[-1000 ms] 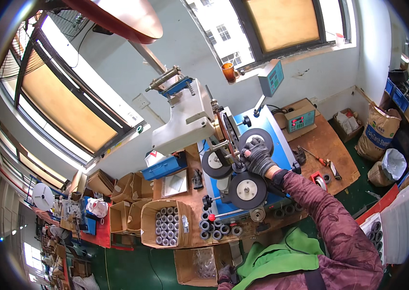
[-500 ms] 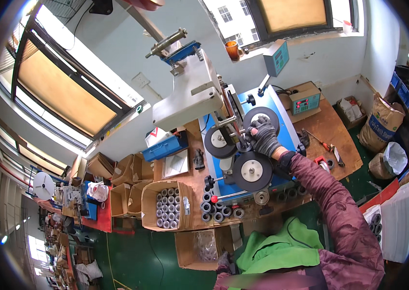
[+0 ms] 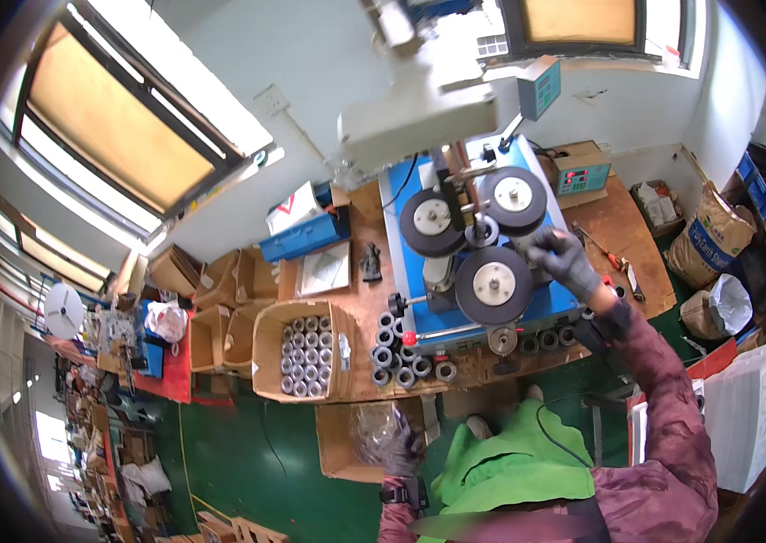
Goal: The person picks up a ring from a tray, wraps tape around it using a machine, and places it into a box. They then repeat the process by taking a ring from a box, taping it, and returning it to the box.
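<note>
My right hand [image 3: 566,260], in a grey glove, is just right of the black wheels of a blue-based machine. Its fingers are loosely bent and apart, with nothing visible in them. A metal ring [image 3: 482,232] stands between the three wheels: the left wheel [image 3: 431,222], the right wheel [image 3: 515,201] and the front wheel [image 3: 493,284]. Low in the view, my left hand [image 3: 404,451], also gloved, reaches over the right side of a cardboard box [image 3: 337,452]. Its fingers stretch out at a clear plastic bag [image 3: 374,433] inside; their tips are hard to make out.
Several grey rings [image 3: 401,353] lie at the bench's front edge, beside an open carton [image 3: 261,357] of rings in rows. A red-knobbed lever [image 3: 410,338] sticks out in front. A control box [image 3: 582,178], pliers [image 3: 633,282] and a screwdriver [image 3: 616,262] lie to the right.
My right hand has drawn back to the right from between the wheels, leaving the ring in view. My left hand has moved forward over the box's plastic bag. The view has shifted.
</note>
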Demonstrator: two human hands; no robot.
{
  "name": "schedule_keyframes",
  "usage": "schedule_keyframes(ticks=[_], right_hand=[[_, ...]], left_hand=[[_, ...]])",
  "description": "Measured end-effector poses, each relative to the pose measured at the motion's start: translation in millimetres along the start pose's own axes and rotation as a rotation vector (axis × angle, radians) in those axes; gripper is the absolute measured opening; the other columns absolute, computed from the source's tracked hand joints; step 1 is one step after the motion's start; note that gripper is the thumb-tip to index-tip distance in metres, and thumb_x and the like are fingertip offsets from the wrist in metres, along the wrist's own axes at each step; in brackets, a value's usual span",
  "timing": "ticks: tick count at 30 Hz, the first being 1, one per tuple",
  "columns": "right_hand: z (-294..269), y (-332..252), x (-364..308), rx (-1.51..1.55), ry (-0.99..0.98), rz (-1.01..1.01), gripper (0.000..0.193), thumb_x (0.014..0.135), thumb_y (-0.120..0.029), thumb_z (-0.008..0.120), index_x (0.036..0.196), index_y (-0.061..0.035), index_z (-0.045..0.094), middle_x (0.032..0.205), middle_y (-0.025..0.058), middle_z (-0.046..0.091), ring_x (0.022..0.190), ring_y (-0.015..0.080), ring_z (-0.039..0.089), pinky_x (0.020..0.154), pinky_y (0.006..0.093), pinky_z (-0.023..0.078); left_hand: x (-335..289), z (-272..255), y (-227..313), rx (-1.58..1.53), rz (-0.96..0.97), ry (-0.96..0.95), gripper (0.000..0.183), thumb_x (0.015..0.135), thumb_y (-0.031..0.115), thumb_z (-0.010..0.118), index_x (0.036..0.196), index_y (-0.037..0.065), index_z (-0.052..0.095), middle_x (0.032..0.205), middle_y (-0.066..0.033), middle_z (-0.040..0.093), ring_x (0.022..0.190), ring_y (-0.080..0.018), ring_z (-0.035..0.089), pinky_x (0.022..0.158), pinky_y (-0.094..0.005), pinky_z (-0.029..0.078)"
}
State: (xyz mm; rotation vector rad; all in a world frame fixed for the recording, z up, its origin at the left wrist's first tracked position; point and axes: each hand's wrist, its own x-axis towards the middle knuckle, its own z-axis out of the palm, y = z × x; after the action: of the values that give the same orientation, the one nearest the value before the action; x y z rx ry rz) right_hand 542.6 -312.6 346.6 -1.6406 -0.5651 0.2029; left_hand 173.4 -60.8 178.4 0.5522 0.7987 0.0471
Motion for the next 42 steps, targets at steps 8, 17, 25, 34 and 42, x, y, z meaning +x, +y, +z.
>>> schedule_keyframes(ticks=[8,17,25,34,42], right_hand=[[106,44,-160,-0.018,-0.544,0.082,0.041,0.085,-0.036,0.050,0.111,-0.0041,0.050,0.107,0.0104,0.053,0.098,0.0221,0.050,0.086,0.0337,0.039],[92,75,-254,0.511,0.250,0.911,0.052,0.085,-0.043,0.049,0.111,0.0007,0.047,0.088,0.0125,0.060,0.069,0.0174,0.061,0.059,0.0290,0.052],[87,103,-307,0.393,0.317,1.062,0.046,0.084,-0.042,0.050,0.102,0.0001,0.051,0.068,0.0081,0.059,0.052,0.0138,0.057,0.045,0.0258,0.049],[76,101,-280,-0.314,-0.008,0.645,0.029,0.085,-0.031,0.052,0.077,-0.0029,0.054,0.058,0.0033,0.053,0.047,0.0088,0.047,0.047,0.0232,0.040],[162,39,-235,0.331,-0.423,0.680,0.033,0.090,-0.034,0.043,0.081,-0.0043,0.056,0.062,0.0044,0.057,0.049,0.0100,0.050,0.049,0.0237,0.041]], left_hand=[[-5,146,1,0.706,-0.081,-0.706,0.031,0.086,0.022,0.050,0.108,0.000,0.051,0.080,-0.0017,0.057,0.053,-0.0064,0.045,0.047,-0.0196,0.036],[153,4,-44,2.096,0.402,-0.276,0.038,0.069,0.022,0.059,0.104,0.008,0.054,0.094,-0.0110,0.057,0.086,-0.0264,0.055,0.077,-0.0377,0.042],[236,-13,-60,2.190,1.103,-0.128,0.037,0.071,0.018,0.053,0.106,0.011,0.053,0.100,-0.0084,0.056,0.103,-0.0242,0.046,0.093,-0.0488,0.029],[148,9,-47,0.744,0.023,-0.203,0.047,0.071,0.013,0.065,0.112,-0.001,0.049,0.103,-0.0098,0.057,0.097,-0.0192,0.054,0.080,-0.0305,0.046],[-71,73,-22,0.524,0.403,-0.223,0.053,0.069,0.022,0.072,0.110,0.003,0.044,0.100,-0.0081,0.053,0.089,-0.0160,0.053,0.079,-0.0290,0.045]])
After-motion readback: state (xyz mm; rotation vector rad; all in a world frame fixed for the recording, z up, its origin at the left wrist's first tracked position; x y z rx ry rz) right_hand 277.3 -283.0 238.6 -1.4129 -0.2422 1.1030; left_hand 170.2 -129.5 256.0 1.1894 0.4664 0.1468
